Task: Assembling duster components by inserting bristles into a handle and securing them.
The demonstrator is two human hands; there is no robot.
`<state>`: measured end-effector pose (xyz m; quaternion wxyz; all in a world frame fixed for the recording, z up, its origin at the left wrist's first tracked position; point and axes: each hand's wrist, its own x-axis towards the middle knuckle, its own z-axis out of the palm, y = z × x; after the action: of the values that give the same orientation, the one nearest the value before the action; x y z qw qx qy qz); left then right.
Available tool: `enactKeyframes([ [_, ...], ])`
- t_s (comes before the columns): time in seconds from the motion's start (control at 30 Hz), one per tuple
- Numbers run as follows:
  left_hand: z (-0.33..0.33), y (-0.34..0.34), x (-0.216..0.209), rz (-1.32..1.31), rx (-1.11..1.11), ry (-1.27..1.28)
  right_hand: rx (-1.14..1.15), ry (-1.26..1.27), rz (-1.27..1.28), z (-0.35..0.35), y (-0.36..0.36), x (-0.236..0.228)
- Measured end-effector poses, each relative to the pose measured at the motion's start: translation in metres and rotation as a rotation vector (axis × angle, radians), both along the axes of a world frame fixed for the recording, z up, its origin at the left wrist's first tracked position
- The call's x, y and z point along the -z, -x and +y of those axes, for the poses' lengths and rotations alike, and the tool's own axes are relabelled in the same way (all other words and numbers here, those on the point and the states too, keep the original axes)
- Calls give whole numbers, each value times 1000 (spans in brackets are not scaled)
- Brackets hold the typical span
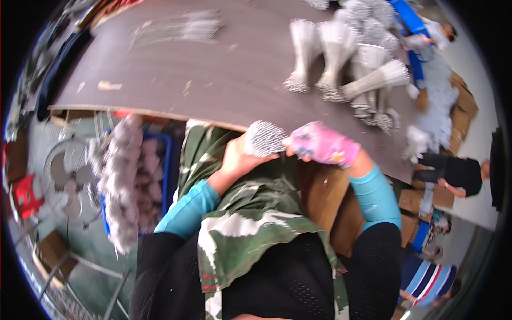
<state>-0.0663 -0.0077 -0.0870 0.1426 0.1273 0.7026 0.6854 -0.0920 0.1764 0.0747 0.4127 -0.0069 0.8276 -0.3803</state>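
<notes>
A round bundle of thin white sticks [265,139], its dotted end facing up, is gripped in my left hand [237,158] just off the table's near edge. Against the bundle's right side rests my right hand [322,144], in a pink patterned fingerless glove. Its fingers are curled and pinched together; whatever they hold is too small to make out. Several similar bundles [336,40], narrow at the waist and flared at the ends, lie on the far right of the brown table [234,74]. A loose sheaf of thin sticks [178,29] lies at the far left.
Fluffy white strands [122,181] hang over a blue crate [168,176] at left, near a standing fan [69,178] and a red stool [26,196]. Cardboard boxes [349,218] stand below the table at right. Other people, one in black [456,173], are farther right.
</notes>
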Motion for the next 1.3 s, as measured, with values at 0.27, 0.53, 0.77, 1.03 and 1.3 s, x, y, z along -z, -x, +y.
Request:
enactKeyframes([
  [0.27,-12,-5,14,-34,-38,77,-145,-136,-190,-25,21,-2],
  [0.53,-13,-8,15,-30,-25,23,-172,-181,-184,-37,20,2],
  [0.77,-11,-6,16,-22,-16,44,-251,-228,-155,-42,29,-3],
  [1.03,-10,-8,16,2,-32,59,-248,-216,-201,-48,31,-10],
  [1.3,-11,-6,18,8,-31,73,-234,-271,-206,-41,28,-5],
])
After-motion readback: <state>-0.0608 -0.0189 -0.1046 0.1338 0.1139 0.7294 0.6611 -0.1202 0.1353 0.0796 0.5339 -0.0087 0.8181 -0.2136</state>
